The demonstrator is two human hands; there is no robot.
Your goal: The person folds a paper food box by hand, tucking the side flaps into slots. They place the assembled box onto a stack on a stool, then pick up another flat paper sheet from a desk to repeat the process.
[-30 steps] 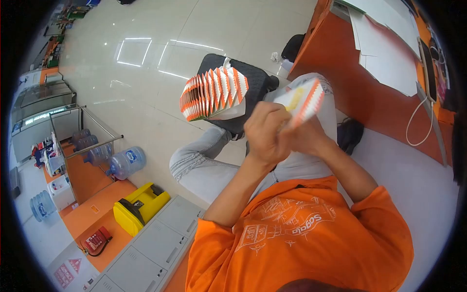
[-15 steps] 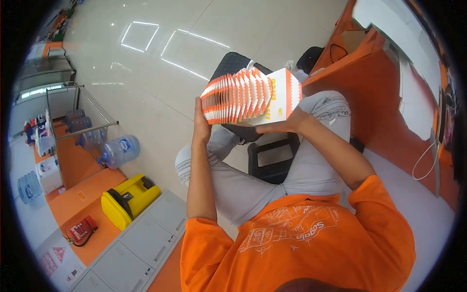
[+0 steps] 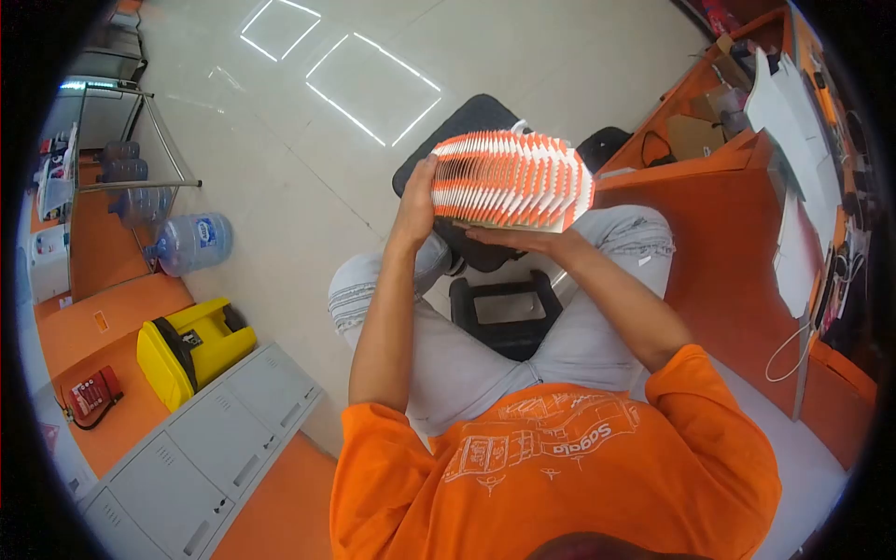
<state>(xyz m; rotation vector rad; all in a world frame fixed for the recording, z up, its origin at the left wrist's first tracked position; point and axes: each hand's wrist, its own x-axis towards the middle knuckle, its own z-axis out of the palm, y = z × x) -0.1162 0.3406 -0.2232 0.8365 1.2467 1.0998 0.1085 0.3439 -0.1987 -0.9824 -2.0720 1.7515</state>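
Note:
A long, fanned stack of orange-and-white paper cartons (image 3: pixel 509 182) with zigzag edges is held in front of me above my knees. My left hand (image 3: pixel 417 203) grips the stack's left end, its fingers mostly hidden behind. My right hand (image 3: pixel 532 240) is under the stack's lower right side and supports it from below; its fingers are partly covered by the cartons. Behind the stack is a black padded stool seat (image 3: pixel 476 117).
A black stool (image 3: pixel 504 327) stands between my legs. To the right is an orange desk (image 3: pixel 700 233) with white sheets (image 3: pixel 793 187). At left are a large water bottle (image 3: pixel 193 245), a yellow bin (image 3: pixel 196 350), grey lockers (image 3: pixel 205 448) and a fire extinguisher (image 3: pixel 91 392).
The wide white face with yellow lettering at the stack's right end no longer shows; the fanned edges now run the whole length. The view has shifted slightly.

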